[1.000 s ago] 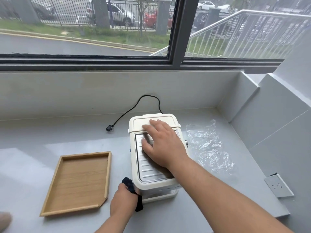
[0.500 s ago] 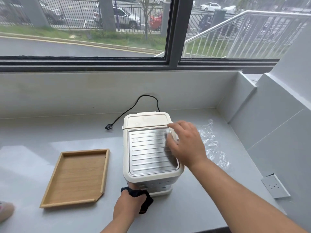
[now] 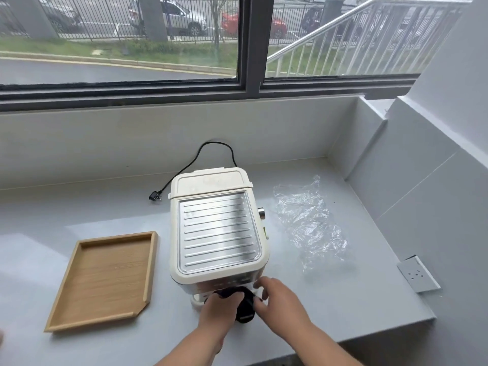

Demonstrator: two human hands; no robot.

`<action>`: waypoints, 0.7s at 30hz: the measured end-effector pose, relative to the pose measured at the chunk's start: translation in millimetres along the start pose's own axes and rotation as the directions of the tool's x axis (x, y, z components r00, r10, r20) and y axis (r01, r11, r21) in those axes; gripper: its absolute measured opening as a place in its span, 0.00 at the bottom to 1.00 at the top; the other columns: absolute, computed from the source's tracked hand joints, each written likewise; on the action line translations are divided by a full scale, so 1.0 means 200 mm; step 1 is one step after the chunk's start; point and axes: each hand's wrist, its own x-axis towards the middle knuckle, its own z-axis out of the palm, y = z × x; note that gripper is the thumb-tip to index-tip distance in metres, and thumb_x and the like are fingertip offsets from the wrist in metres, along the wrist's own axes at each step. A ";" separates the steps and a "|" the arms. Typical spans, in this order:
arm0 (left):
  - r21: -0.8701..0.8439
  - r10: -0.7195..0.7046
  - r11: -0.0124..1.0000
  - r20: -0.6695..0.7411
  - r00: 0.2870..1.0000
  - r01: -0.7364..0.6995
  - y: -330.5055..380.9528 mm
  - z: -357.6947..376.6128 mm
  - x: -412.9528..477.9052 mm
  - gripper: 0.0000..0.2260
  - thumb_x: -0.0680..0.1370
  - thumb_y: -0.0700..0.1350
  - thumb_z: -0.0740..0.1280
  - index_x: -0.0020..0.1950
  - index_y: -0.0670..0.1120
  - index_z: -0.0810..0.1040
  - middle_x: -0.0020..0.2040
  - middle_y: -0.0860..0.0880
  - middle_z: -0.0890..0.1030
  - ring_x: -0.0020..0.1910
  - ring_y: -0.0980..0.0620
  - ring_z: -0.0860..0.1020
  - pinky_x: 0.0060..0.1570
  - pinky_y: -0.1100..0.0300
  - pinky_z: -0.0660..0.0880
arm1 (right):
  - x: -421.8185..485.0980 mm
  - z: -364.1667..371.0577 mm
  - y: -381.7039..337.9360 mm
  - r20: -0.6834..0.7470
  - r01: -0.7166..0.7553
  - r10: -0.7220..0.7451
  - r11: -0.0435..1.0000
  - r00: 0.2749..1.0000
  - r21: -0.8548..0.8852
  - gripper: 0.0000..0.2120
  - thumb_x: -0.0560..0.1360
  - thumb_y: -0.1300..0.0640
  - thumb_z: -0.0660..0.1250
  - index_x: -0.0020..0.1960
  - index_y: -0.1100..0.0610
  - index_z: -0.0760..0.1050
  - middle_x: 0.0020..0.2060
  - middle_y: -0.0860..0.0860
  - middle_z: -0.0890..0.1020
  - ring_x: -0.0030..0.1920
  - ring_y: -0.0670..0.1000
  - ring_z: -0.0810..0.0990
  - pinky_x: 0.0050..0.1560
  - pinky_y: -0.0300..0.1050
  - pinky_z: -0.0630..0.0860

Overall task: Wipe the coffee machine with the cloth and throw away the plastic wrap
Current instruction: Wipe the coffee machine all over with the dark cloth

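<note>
The cream coffee machine (image 3: 215,228) with a ribbed metal top stands in the middle of the grey counter (image 3: 343,294). My left hand (image 3: 220,309) presses a dark cloth (image 3: 244,307) against the machine's lower front. Just right of it, my right hand (image 3: 281,298) has its fingers touching the cloth and the machine's front corner. Clear crumpled plastic wrap (image 3: 309,223) lies flat on the counter to the right of the machine, untouched.
A shallow wooden tray (image 3: 105,278) lies left of the machine. The machine's black cord and plug (image 3: 154,196) trail behind it toward the wall. A loose white socket plate (image 3: 418,277) sits near the counter's right edge. A window runs along the back.
My right hand left the machine's top and came down to its front beside the cloth. My left hand moved the cloth from the left front corner to the middle front.
</note>
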 end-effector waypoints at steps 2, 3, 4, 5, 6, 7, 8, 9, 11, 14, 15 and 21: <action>-0.019 -0.011 1.000 0.060 0.998 0.012 0.02 0.03 0.00 0.12 0.68 0.55 0.71 0.45 0.50 0.88 0.40 0.51 0.88 0.46 0.46 0.85 0.50 0.50 0.82 | -0.01 0.06 0.01 0.068 -0.041 0.034 0.994 0.997 0.102 0.17 0.71 0.45 0.67 0.60 0.42 0.74 0.50 0.43 0.78 0.49 0.45 0.79 0.48 0.39 0.74; -0.028 -0.014 0.999 0.081 0.997 0.017 0.03 0.04 0.01 0.13 0.67 0.55 0.70 0.44 0.50 0.88 0.39 0.51 0.88 0.46 0.46 0.86 0.51 0.49 0.82 | -0.01 0.08 0.01 0.088 -0.061 0.048 0.987 0.995 0.151 0.18 0.70 0.45 0.68 0.60 0.42 0.74 0.51 0.43 0.78 0.49 0.45 0.79 0.47 0.37 0.74; -0.038 -0.019 0.999 0.097 0.995 0.022 0.03 0.06 0.01 0.13 0.66 0.55 0.70 0.43 0.50 0.88 0.39 0.50 0.88 0.46 0.45 0.86 0.52 0.48 0.82 | -0.01 0.10 0.01 0.096 -0.084 0.066 0.976 0.993 0.199 0.18 0.69 0.46 0.68 0.59 0.42 0.75 0.50 0.44 0.78 0.48 0.44 0.79 0.45 0.34 0.73; -0.049 -0.024 0.998 0.108 0.994 0.030 0.03 0.07 0.01 0.13 0.66 0.54 0.70 0.43 0.49 0.88 0.40 0.49 0.88 0.47 0.44 0.86 0.51 0.48 0.82 | 0.00 0.12 0.01 0.093 -0.110 0.089 0.963 0.992 0.244 0.17 0.68 0.47 0.68 0.57 0.42 0.75 0.50 0.44 0.79 0.46 0.43 0.79 0.42 0.33 0.72; -0.061 -0.031 0.997 0.117 0.993 0.039 0.04 0.08 0.01 0.14 0.66 0.54 0.70 0.44 0.48 0.88 0.40 0.48 0.88 0.47 0.43 0.86 0.49 0.49 0.81 | 0.00 0.14 0.01 0.088 -0.139 0.118 0.948 0.989 0.286 0.16 0.68 0.49 0.68 0.55 0.43 0.75 0.48 0.44 0.79 0.44 0.42 0.79 0.40 0.33 0.72; -0.069 -0.037 0.997 0.121 0.992 0.045 0.04 0.08 0.01 0.15 0.65 0.54 0.70 0.45 0.47 0.88 0.41 0.46 0.88 0.47 0.43 0.86 0.46 0.51 0.80 | 0.01 0.15 0.01 0.081 -0.163 0.144 0.931 0.986 0.325 0.15 0.67 0.51 0.67 0.54 0.45 0.75 0.47 0.45 0.80 0.43 0.42 0.80 0.39 0.33 0.73; -0.069 -0.041 0.996 0.127 0.991 0.050 0.04 0.09 0.01 0.16 0.65 0.54 0.70 0.46 0.47 0.87 0.42 0.46 0.88 0.47 0.43 0.86 0.45 0.51 0.79 | 0.02 0.17 0.01 0.075 -0.183 0.168 0.918 0.983 0.353 0.14 0.67 0.52 0.67 0.53 0.46 0.75 0.47 0.47 0.81 0.43 0.45 0.81 0.40 0.36 0.75; -0.061 -0.044 0.997 0.141 0.989 0.053 0.04 0.09 0.01 0.16 0.65 0.54 0.70 0.47 0.47 0.87 0.43 0.45 0.88 0.47 0.44 0.85 0.46 0.52 0.79 | 0.02 0.19 0.01 0.071 -0.200 0.187 0.909 0.980 0.366 0.14 0.67 0.53 0.67 0.52 0.47 0.75 0.48 0.49 0.82 0.44 0.47 0.82 0.41 0.39 0.77; -0.037 -0.040 0.998 0.186 0.982 0.048 0.05 0.10 0.00 0.17 0.65 0.55 0.69 0.48 0.47 0.87 0.42 0.46 0.88 0.42 0.47 0.83 0.42 0.54 0.76 | 0.02 0.20 0.01 0.057 -0.221 0.216 0.894 0.975 0.390 0.12 0.68 0.54 0.67 0.52 0.49 0.75 0.49 0.52 0.82 0.45 0.51 0.83 0.42 0.42 0.78; 0.011 -0.031 0.999 0.224 0.974 0.030 0.04 0.10 -0.01 0.18 0.67 0.57 0.68 0.50 0.48 0.87 0.42 0.48 0.87 0.40 0.50 0.80 0.40 0.58 0.70 | 0.02 0.21 0.02 0.036 -0.234 0.243 0.869 0.969 0.437 0.10 0.69 0.56 0.67 0.51 0.51 0.74 0.49 0.54 0.81 0.46 0.54 0.82 0.44 0.45 0.78; 0.020 -0.032 0.999 0.235 0.972 0.028 0.05 0.11 -0.01 0.18 0.68 0.57 0.68 0.50 0.49 0.87 0.43 0.48 0.88 0.42 0.50 0.80 0.41 0.58 0.70 | 0.03 0.20 0.03 0.033 -0.240 0.252 0.860 0.967 0.451 0.10 0.70 0.56 0.67 0.50 0.51 0.74 0.49 0.54 0.81 0.47 0.54 0.82 0.45 0.45 0.78; 0.115 0.001 0.993 0.271 0.962 -0.033 0.08 0.17 -0.05 0.16 0.70 0.60 0.67 0.46 0.49 0.83 0.38 0.55 0.83 0.40 0.54 0.78 0.43 0.56 0.71 | 0.06 0.14 0.09 -0.011 -0.273 0.330 0.797 0.944 0.539 0.05 0.73 0.59 0.67 0.48 0.52 0.75 0.46 0.53 0.83 0.47 0.54 0.82 0.46 0.48 0.78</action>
